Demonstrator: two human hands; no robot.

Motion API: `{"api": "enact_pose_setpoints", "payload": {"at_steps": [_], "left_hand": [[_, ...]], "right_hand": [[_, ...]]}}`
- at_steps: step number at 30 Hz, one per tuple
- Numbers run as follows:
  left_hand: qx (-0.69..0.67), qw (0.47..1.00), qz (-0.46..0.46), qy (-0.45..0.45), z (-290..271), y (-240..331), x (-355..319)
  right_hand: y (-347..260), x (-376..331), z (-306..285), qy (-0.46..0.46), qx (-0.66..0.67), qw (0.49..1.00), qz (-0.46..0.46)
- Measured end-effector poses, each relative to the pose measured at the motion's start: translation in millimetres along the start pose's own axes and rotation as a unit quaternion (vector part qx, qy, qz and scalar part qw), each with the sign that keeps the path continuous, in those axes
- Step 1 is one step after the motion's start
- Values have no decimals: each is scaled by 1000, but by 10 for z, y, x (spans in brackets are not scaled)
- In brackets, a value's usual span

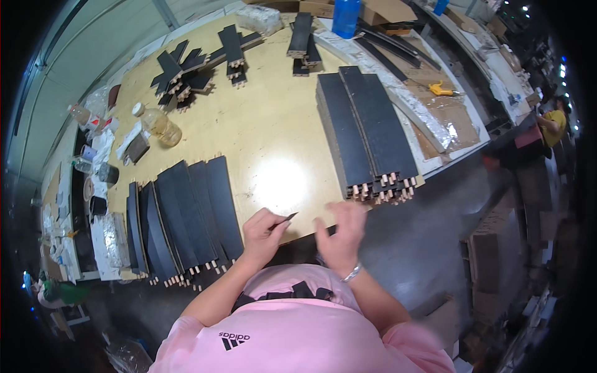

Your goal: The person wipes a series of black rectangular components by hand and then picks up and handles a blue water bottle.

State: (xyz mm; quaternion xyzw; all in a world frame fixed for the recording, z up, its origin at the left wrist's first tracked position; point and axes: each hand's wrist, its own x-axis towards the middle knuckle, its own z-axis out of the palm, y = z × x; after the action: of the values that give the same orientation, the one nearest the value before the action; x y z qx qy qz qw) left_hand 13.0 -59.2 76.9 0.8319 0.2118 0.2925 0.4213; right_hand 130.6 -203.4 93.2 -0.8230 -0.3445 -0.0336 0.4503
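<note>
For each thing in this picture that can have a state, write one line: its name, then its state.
left hand: closed on a small dark sliver, pinched in the fingers
small dark sliver: held, pointing right over the table edge
right hand: open, empty, blurred
curved dark panels: lying flat, fanned, overlapping
straight dark panels: stacked, dowels facing the table edge
plastic bottle: lying on its side, capped
blue bottle: upright
wooden table: glare at centre

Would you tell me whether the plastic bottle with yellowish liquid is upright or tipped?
Tipped: the bottle lies on its side on the table.
</note>
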Motion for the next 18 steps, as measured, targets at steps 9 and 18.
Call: {"api": "enact_pose_setpoints", "payload": {"at_steps": [9, 18], "left_hand": [[-43, 996, -58, -54, 74, -18, -86], [-26, 998, -44, 40, 1, -309, 116]], "right_hand": [[519, 985, -530, 71, -232, 969, 55], [224, 682, -658, 165, -15, 986, -27]]}}
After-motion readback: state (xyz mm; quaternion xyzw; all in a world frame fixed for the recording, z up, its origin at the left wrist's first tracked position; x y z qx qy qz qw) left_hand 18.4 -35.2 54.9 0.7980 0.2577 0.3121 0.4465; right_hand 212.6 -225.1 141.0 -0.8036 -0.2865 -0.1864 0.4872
